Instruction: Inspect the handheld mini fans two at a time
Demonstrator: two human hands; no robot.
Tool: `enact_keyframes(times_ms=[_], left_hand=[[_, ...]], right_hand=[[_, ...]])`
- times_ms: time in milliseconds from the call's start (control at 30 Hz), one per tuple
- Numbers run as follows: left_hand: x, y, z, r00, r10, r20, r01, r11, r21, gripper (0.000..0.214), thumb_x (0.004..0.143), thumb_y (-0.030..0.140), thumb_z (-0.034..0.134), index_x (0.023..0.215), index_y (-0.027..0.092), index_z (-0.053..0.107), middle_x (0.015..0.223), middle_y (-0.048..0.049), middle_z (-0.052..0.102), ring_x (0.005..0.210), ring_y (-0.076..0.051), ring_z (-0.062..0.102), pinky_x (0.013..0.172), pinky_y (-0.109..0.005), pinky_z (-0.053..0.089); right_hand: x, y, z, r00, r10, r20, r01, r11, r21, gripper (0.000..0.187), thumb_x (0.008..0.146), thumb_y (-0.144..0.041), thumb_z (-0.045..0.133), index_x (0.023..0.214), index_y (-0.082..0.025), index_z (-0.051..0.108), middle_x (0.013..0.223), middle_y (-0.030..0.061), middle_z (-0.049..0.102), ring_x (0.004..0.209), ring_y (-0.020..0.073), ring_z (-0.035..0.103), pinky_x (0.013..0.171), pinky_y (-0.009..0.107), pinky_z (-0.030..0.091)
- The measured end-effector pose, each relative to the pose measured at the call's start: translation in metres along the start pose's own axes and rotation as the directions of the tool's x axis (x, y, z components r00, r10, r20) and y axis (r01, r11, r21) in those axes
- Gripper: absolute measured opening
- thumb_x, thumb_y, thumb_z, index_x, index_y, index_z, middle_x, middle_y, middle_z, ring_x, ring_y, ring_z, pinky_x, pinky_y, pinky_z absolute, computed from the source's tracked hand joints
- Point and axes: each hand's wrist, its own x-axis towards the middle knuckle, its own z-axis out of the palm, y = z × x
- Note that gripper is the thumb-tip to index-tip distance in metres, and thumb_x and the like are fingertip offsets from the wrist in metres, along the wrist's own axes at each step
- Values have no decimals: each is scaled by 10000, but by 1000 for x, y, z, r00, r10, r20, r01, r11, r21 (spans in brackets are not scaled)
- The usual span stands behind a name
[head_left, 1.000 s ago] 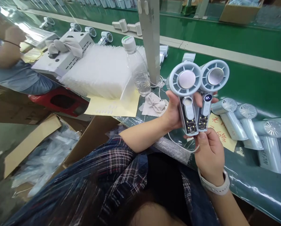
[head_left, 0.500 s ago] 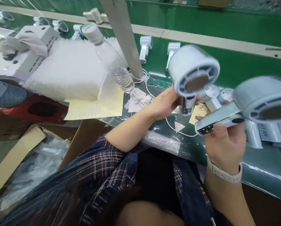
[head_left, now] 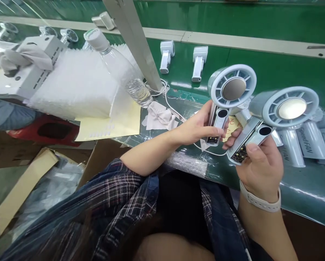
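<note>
Fan 1 [head_left: 234, 88] upright in left hand [head_left: 197, 127]; fan 2 [head_left: 290, 108] tilted in right hand [head_left: 263, 168].

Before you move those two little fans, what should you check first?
1. Left hand grips the left handheld fan firmly: ok.
2. Right hand grips the right handheld fan firmly: ok.
3. Fan heads apart, not bumping: cannot tell, they sit very close.
4. White cable unplugged from both fans: cannot tell, it runs under the hands.
5. Water bottle capped and away from the hands: ok.
</note>
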Motion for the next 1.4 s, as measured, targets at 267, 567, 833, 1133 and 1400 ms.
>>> enact_keyframes(times_ms=[267,567,833,1133,1400], left_hand=[[3,-4,3,994,-44,103,50,997,-53,630,813,505,905,1186,277,452,1051,-16,661,852,-194,705,807,-416,602],[2,-7,-4,997,-60,48,60,998,-3,709,793,504,904,1302,266,472,1002,-6,650,828,-191,683,779,-388,577],[6,-9,-1,992,-84,-92,85,996,12,570,850,522,834,1199,249,475,883,25,606,737,-150,611,699,-339,526],[7,-12,-8,995,-69,-72,76,993,94,663,833,599,843,1290,267,495,900,14,618,743,-176,631,766,-399,559],[7,-6,0,993,-116,-2,116,993,21,685,789,614,880,1242,258,508,909,6,606,765,-175,637,733,-378,566]], right_hand=[[4,8,-1,999,40,4,-40,999,22,270,906,-417,785,1125,-262,759,972,54,705,868,263,704,839,493,644],[-4,9,1,1000,-17,-23,17,1000,-3,236,879,-363,789,1079,-247,744,1016,68,740,795,236,681,674,405,604],[-4,17,-3,994,65,-87,-63,998,21,241,891,-394,727,1067,-229,714,945,55,716,730,212,668,595,353,578],[-5,10,-1,996,32,-83,-29,999,34,260,905,-432,763,1044,-215,726,916,44,702,689,181,656,556,314,559],[-4,15,-3,994,43,-104,-40,998,38,241,884,-391,757,1054,-222,733,958,43,726,761,191,688,631,328,592]])
